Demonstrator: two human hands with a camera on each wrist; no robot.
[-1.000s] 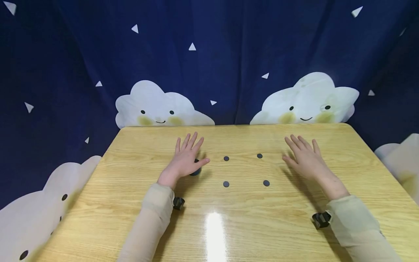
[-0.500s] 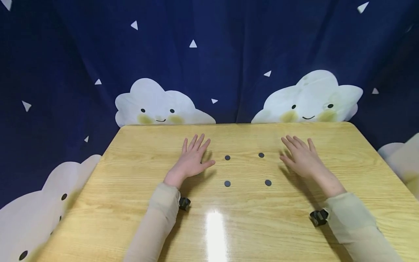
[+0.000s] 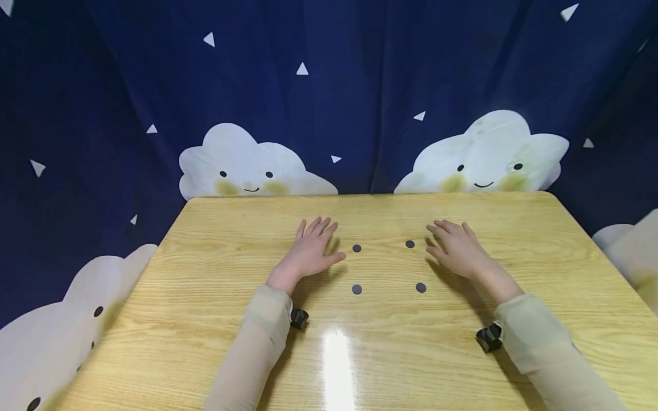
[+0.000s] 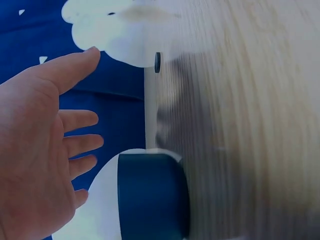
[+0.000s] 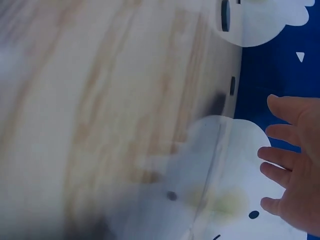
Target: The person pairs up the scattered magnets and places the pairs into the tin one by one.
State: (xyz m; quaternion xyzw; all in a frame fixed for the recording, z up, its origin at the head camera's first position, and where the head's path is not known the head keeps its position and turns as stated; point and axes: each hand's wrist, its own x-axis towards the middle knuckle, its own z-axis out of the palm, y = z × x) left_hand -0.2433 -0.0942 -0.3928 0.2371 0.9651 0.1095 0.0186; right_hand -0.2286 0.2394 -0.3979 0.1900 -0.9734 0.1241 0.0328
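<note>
My left hand [image 3: 307,256] hovers over the left-middle of the table, fingers spread and holding nothing. In the left wrist view, a dark blue cylinder-like object [image 4: 152,195] stands on the table near this hand; the head view hides it behind the hand. Over the right-middle, my right hand [image 3: 460,254] is also raised, fingers loosely extended, with nothing in it. Between the hands lie several small dark flat discs, among them a far left one [image 3: 357,248], a far right one [image 3: 409,244] and a near right one [image 3: 421,287].
The wooden table [image 3: 390,354] reaches back to a dark blue curtain [image 3: 360,57] printed with white clouds and triangles. Black wrist cameras sit under both cuffs, the left camera [image 3: 299,318] and the right camera [image 3: 489,338]. A bright reflection shines near the front.
Both hands have moved inward toward the discs, and their fingers appear slightly more bent. The dark blue object, partly visible earlier beside the left thumb, is now covered in the head view.
</note>
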